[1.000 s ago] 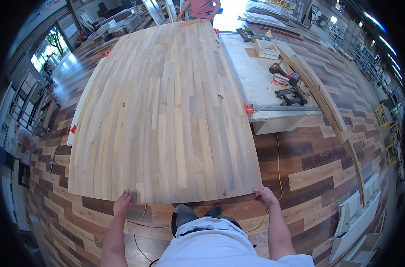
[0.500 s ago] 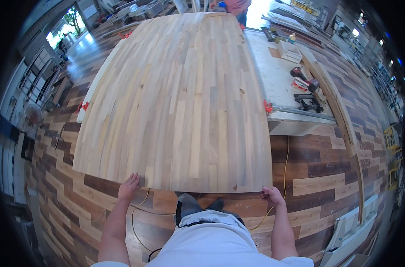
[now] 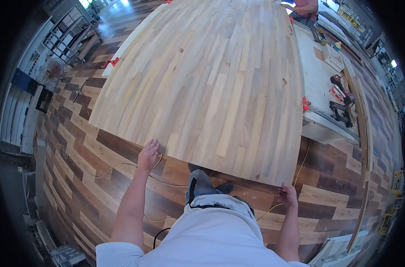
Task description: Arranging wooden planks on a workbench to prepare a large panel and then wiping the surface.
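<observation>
A large wooden panel (image 3: 202, 89) made of many narrow light-brown and greyish strips stretches out in front of me. My left hand (image 3: 149, 155) grips its near edge left of the middle, fingertips on the top face. At the near right corner, my right hand (image 3: 288, 194) is closed on the edge, with part of its fingers hidden. The panel's far part lies over a white-topped worktable (image 3: 316, 75). A red clamp (image 3: 306, 104) sits beside the panel's right edge, and another red clamp (image 3: 110, 62) beside its left edge.
Another person (image 3: 304, 9) stands at the far right end of the panel. On the worktable lie a cordless drill (image 3: 337, 82), a black tool (image 3: 340, 114) and a white box (image 3: 333, 58). A yellow cord (image 3: 164, 184) runs over the plank floor by my feet. A fan (image 3: 54, 69) stands at left.
My view has turned, so the panel and worktable appear shifted right and slanted. Both hands keep their hold on the near edge. The other person now shows farther right.
</observation>
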The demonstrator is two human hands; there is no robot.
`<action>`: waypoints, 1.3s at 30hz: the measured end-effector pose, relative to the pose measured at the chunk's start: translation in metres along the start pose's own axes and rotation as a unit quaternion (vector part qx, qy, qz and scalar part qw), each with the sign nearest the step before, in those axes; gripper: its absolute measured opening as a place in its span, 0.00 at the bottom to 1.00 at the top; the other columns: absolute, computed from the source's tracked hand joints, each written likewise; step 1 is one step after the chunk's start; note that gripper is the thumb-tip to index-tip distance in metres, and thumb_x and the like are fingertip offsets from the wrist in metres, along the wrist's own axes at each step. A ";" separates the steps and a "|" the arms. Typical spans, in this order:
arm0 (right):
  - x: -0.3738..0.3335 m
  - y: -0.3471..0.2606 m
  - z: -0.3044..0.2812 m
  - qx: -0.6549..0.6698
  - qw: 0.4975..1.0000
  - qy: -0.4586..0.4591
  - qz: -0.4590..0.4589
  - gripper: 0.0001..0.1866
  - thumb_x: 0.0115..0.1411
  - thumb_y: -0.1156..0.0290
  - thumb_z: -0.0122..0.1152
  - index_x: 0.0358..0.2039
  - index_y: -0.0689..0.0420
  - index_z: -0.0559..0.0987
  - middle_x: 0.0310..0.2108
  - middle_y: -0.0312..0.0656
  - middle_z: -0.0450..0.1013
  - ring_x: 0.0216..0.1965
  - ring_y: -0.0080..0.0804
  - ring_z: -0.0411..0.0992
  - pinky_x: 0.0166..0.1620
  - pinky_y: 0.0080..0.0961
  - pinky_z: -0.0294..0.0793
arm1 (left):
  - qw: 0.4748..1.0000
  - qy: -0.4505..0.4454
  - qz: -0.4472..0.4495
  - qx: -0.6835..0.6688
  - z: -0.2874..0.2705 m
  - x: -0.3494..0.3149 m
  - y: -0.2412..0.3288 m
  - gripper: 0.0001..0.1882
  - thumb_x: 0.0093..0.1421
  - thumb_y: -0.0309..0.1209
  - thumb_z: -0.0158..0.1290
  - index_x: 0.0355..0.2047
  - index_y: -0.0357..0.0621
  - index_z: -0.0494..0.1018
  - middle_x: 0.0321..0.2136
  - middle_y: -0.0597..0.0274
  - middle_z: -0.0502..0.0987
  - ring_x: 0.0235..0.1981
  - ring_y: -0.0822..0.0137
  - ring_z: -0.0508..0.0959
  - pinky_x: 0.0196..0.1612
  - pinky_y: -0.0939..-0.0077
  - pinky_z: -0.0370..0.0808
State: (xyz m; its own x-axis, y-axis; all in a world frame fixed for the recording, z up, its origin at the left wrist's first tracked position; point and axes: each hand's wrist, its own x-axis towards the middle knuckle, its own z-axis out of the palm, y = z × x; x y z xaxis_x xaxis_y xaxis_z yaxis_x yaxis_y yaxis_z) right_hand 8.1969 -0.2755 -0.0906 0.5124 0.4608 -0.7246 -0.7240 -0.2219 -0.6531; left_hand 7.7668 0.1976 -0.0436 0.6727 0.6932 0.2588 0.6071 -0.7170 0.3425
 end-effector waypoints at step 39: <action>-0.017 0.011 0.020 0.132 0.986 0.050 -0.086 0.11 0.54 0.65 0.63 0.33 0.56 0.73 0.24 0.35 0.70 0.24 0.24 0.70 0.29 0.21 0.72 | 0.995 -0.093 0.019 0.016 -0.003 0.012 -0.002 0.20 0.48 0.20 0.56 0.44 0.38 0.75 0.48 0.54 0.73 0.53 0.60 0.71 0.55 0.70 0.69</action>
State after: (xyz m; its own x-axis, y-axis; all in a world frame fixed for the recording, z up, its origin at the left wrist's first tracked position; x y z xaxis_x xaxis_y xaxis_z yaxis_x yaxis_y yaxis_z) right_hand 8.1712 -0.2686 -0.0813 0.6708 0.3829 -0.6352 -0.7111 0.0886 -0.6975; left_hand 7.7722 0.2071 -0.0384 0.7598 0.6426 0.0988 0.5911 -0.7461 0.3066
